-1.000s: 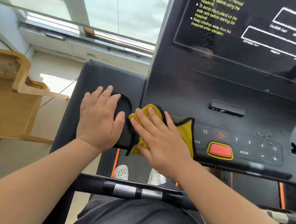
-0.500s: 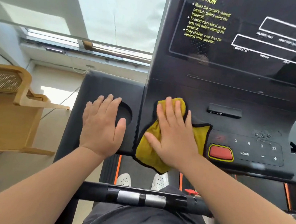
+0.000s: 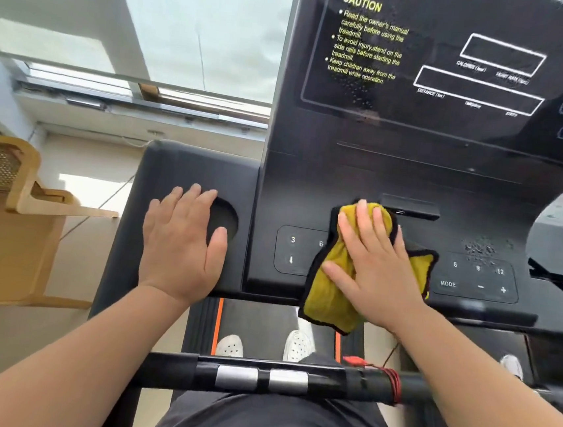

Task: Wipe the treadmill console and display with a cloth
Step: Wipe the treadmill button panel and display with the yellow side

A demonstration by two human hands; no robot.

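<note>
Handlebar: black crossbar (image 3: 271, 379) nearest you, silver grip sensors at its middle, a red cord wound on its right part.
Left hand: your left hand (image 3: 181, 241) lies flat and spread on the left side wing, fingers at the edge of the round cup recess (image 3: 226, 221). It holds nothing; it reads as a brace.
Right hand: your right hand (image 3: 370, 259) lies flat with fingers spread, pressing the yellow cloth (image 3: 331, 287) onto the console. No closed grip, only palm pressure.
Cloth: bunched, black-edged, covering the middle of the button panel (image 3: 292, 248); its lower end hangs past the console's front lip.
Keys: speed numbers show on both sides of the cloth; MODE, minus and plus sit to the right.
Droplets: specks (image 3: 479, 248) above the right-hand keys look unwiped.
Display: glossy display (image 3: 458, 75) farther up, with more specks below the caution text.
Progress: judged early to middle; the right keys and the whole display remain.
</note>
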